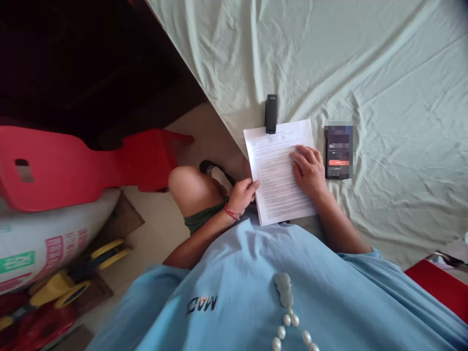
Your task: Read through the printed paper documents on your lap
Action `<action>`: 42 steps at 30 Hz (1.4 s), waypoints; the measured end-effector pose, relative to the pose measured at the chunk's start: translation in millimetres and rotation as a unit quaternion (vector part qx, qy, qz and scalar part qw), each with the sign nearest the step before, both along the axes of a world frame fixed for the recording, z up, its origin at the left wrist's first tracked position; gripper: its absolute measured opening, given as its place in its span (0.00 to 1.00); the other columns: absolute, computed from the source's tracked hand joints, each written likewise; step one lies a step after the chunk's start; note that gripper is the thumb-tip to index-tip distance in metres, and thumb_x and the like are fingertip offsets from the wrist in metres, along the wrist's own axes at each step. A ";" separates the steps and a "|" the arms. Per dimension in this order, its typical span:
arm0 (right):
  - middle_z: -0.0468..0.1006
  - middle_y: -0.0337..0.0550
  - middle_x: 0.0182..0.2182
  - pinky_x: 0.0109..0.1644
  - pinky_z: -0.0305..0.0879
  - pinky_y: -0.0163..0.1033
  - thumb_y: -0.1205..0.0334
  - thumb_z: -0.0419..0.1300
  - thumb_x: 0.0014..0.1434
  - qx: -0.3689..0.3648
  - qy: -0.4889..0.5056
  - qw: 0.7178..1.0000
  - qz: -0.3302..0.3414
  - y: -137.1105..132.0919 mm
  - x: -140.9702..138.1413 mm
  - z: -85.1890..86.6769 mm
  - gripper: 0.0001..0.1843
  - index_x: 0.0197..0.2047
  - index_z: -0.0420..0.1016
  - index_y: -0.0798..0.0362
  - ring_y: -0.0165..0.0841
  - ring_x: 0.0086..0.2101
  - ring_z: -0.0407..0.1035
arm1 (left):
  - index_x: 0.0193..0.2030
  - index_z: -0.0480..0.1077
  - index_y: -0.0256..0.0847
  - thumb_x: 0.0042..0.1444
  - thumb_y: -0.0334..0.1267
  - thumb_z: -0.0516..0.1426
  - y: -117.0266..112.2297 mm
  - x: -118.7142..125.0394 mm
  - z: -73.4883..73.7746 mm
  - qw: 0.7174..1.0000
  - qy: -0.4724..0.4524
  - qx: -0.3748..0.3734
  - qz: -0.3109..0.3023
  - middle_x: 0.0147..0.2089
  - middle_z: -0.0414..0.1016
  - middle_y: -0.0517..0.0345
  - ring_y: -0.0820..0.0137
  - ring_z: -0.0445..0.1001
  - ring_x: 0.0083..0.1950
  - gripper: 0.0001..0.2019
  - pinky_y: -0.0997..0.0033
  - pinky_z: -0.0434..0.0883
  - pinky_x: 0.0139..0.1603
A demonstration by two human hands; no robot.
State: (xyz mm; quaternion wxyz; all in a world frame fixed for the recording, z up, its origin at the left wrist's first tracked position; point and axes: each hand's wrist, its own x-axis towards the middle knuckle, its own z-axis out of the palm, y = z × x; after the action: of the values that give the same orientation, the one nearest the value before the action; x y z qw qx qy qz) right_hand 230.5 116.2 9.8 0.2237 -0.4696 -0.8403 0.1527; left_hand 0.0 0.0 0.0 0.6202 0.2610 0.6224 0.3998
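Note:
A printed sheet of paper (275, 181) lies on the edge of a bed covered with a pale green sheet (383, 87). My left hand (242, 194) pinches the paper's left edge, with a red string at the wrist. My right hand (309, 168) lies flat on the paper's right side, fingers spread on the text. A black clip-like device (271, 113) rests on the paper's top edge. A phone (339, 152) with a lit screen lies just right of my right hand.
A red plastic stool (73, 163) lies tipped at left over a printed white sack (47, 239). Yellow and red toys (69, 285) sit on the floor at lower left. A sandal (215, 173) is beyond my knee. A red object (438, 285) is at lower right.

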 end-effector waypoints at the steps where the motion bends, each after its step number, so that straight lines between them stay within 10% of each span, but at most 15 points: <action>1: 0.79 0.52 0.65 0.69 0.71 0.64 0.62 0.55 0.74 0.001 0.001 1.000 0.000 0.0 -0.1 -0.2 0.17 0.58 0.83 0.47 0.50 0.64 0.70 | 0.29 0.66 0.41 0.53 0.68 0.66 2.6 -1.5 -0.6 1.000 0.012 0.007 0.005 0.24 0.64 0.64 0.78 0.58 0.21 0.30 0.73 0.54 0.21; 12: 0.76 0.55 0.68 0.72 0.67 0.62 0.62 0.53 0.75 -0.010 -0.036 0.999 0.027 -4.0 2.1 5.8 0.19 0.62 0.81 0.52 0.50 0.67 0.67 | 0.28 0.72 0.41 0.62 0.51 0.57 40.1 -29.8 15.1 0.961 0.254 0.094 -0.056 0.21 0.66 0.60 0.71 0.66 0.25 0.17 0.70 0.58 0.27; 31: 0.69 0.54 0.74 0.78 0.56 0.64 0.55 0.51 0.78 -0.048 -0.092 0.994 -0.022 -25.8 -0.1 5.5 0.26 0.73 0.72 0.52 0.49 0.73 0.62 | 0.31 0.74 0.38 0.53 0.58 0.64 35.2 -20.8 -7.3 0.994 0.098 0.036 0.035 0.23 0.65 0.62 0.76 0.60 0.21 0.22 0.74 0.54 0.20; 42: 0.71 0.55 0.73 0.78 0.58 0.61 0.54 0.51 0.78 -0.028 -0.107 0.994 -0.021 -24.9 -0.6 4.9 0.26 0.72 0.73 0.54 0.49 0.72 0.64 | 0.31 0.77 0.38 0.64 0.41 0.60 64.1 -40.3 27.0 0.930 0.328 0.152 -0.063 0.29 0.78 0.56 0.69 0.74 0.33 0.12 0.70 0.66 0.37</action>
State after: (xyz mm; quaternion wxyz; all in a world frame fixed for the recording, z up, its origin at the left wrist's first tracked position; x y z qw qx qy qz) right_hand 229.9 91.3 14.7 0.1225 -0.5073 -0.8445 0.1206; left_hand -40.3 64.1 27.0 0.3582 0.5075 0.7050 0.3422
